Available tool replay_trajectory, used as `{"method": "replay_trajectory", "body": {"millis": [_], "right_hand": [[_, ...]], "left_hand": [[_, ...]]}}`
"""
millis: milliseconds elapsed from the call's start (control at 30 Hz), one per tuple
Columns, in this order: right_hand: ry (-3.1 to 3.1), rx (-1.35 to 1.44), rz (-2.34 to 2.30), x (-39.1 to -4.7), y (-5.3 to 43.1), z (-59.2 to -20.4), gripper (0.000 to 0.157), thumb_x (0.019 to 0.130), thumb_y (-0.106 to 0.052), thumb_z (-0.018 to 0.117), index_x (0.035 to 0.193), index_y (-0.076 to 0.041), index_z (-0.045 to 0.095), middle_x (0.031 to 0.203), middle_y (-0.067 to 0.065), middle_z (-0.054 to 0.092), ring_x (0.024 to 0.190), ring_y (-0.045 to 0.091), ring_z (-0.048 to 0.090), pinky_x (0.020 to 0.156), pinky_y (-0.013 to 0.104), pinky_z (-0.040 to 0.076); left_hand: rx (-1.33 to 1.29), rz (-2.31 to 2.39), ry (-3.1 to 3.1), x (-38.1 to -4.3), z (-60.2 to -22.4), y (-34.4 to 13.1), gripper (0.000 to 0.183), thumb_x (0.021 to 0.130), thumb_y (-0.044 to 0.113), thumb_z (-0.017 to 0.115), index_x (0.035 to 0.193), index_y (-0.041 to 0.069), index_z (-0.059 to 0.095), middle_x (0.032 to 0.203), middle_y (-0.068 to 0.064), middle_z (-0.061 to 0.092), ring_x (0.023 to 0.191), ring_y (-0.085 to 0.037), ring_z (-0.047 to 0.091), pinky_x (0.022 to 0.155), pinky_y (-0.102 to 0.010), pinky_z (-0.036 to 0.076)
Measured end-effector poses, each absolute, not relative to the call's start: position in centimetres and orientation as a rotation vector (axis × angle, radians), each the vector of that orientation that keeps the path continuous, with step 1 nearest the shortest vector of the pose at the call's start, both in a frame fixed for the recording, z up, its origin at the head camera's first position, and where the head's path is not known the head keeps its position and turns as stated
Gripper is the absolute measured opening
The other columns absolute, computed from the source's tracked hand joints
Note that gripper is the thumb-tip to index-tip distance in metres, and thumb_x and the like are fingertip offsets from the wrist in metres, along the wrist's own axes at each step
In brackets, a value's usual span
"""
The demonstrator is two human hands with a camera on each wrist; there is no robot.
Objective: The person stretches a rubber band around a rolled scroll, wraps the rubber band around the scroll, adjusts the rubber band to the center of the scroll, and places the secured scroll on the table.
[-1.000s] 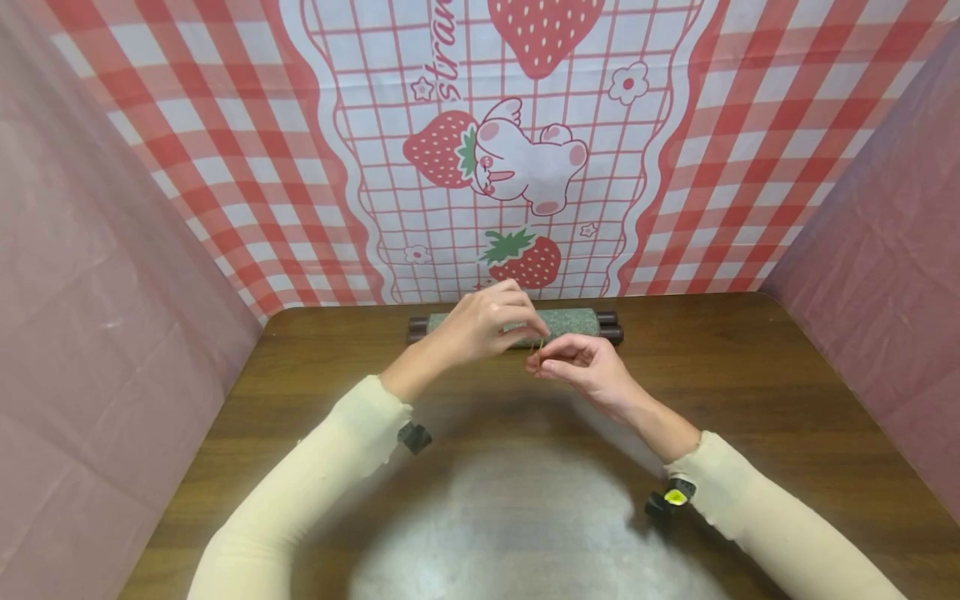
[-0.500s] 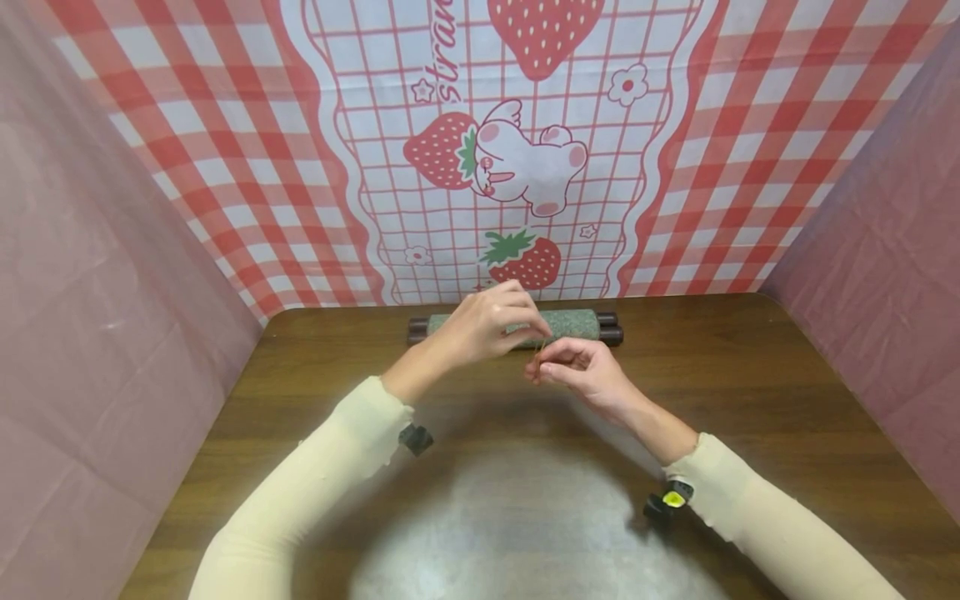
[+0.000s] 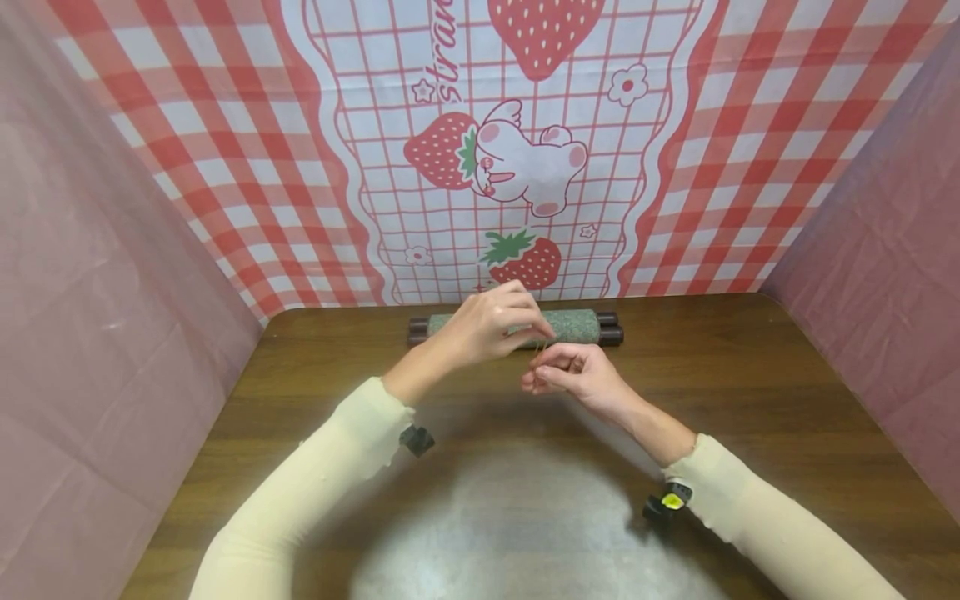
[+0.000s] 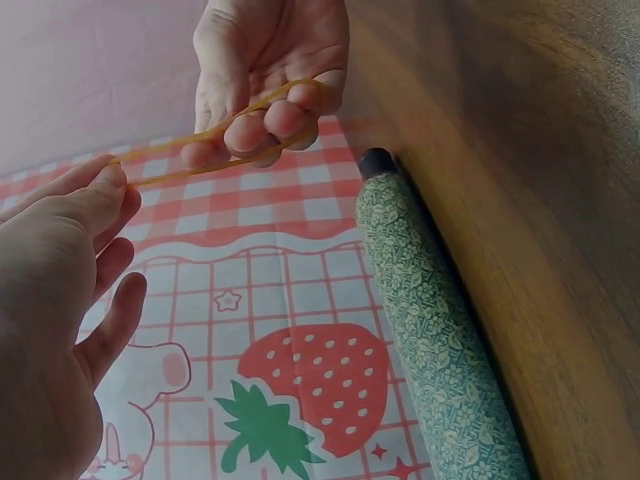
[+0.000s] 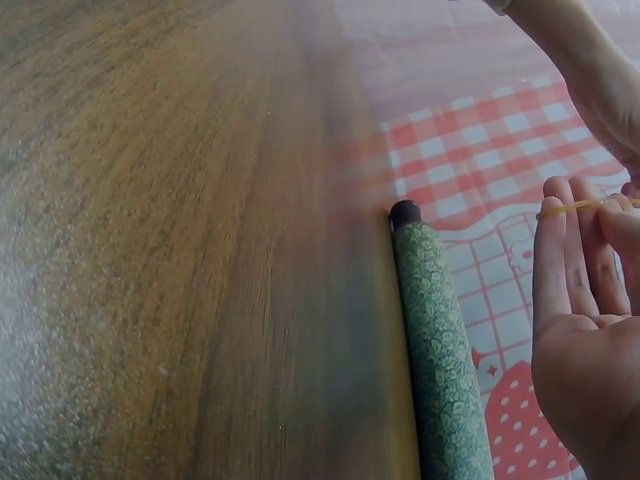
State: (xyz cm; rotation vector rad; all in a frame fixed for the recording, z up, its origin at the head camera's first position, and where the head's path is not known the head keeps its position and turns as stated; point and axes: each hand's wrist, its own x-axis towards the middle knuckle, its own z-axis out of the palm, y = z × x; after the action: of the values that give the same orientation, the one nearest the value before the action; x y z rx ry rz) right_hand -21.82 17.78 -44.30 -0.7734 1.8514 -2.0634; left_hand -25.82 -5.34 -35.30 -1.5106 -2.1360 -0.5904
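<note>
Between the two hands a thin tan rubber band [image 4: 165, 149] is stretched into a narrow loop. My left hand [image 3: 491, 321] pinches one end of it between thumb and forefinger, other fingers spread apart in the left wrist view. The far end runs round the bent fingers of my right hand [image 3: 588, 377], and in the right wrist view the band [image 5: 580, 206] crosses near those fingertips. Behind the hands lies a rolled scroll [image 3: 572, 325] with green leaf-patterned covering and dark rod ends, its middle partly hidden by the left hand.
The scroll lies along the far edge of the brown wooden table [image 3: 330, 433]. A red-and-white strawberry cloth [image 3: 660, 208] hangs just behind it, and pink cloth [image 3: 105, 317] closes off the left and right sides.
My right hand has lowered slightly, away from the left, and its fingers have shifted on the rubber band. The left hand has barely moved; the scroll lies still.
</note>
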Motion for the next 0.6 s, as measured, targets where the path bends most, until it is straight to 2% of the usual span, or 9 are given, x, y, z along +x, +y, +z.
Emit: {"method": "replay_trajectory", "body": {"millis": [100,200,333,600], "right_hand": [[1.888,-0.763,-2.020,-21.77,17.92,-44.26,0.025,0.109,0.007,0.060,0.115,-0.009,0.079,0.104,-0.006,0.088,0.097,0.010,0.086,0.087,0.033,0.072],[1.930,-0.749,-1.968,-21.70,17.95,-44.11,0.018,0.108,0.007,0.061,0.119,0.008,0.075,0.103,-0.006,0.089,0.096,0.011,0.086,0.088,0.037,0.072],[1.967,-0.747,-1.900,-21.57,17.92,-43.90,0.024,0.108,0.005,0.062,0.124,0.022,0.069,0.102,-0.006,0.089,0.096,0.012,0.087,0.088,0.040,0.072],[1.933,-0.829,-1.812,-21.21,17.72,-43.79,0.034,0.109,0.001,0.066,0.124,0.031,0.065,0.101,-0.009,0.088,0.094,0.011,0.087,0.087,0.042,0.073]], "left_hand": [[-1.510,-0.599,-2.128,-25.73,-35.11,-5.34,0.007,0.097,0.015,0.085,0.104,0.014,0.087,0.105,-0.001,0.084,0.103,-0.019,0.073,0.087,-0.022,0.064],[-1.505,-0.618,-2.117,-25.68,-34.89,-5.38,0.007,0.097,0.014,0.085,0.103,0.014,0.087,0.104,-0.002,0.084,0.103,-0.020,0.073,0.086,-0.022,0.065],[-1.487,-0.627,-2.116,-25.78,-34.83,-5.41,0.006,0.097,0.014,0.085,0.103,0.014,0.086,0.103,-0.001,0.084,0.101,-0.019,0.072,0.084,-0.021,0.063],[-1.416,-0.595,-2.163,-25.92,-34.95,-5.61,0.008,0.096,0.015,0.086,0.104,0.015,0.086,0.103,0.000,0.085,0.101,-0.019,0.073,0.083,-0.023,0.064]]}}
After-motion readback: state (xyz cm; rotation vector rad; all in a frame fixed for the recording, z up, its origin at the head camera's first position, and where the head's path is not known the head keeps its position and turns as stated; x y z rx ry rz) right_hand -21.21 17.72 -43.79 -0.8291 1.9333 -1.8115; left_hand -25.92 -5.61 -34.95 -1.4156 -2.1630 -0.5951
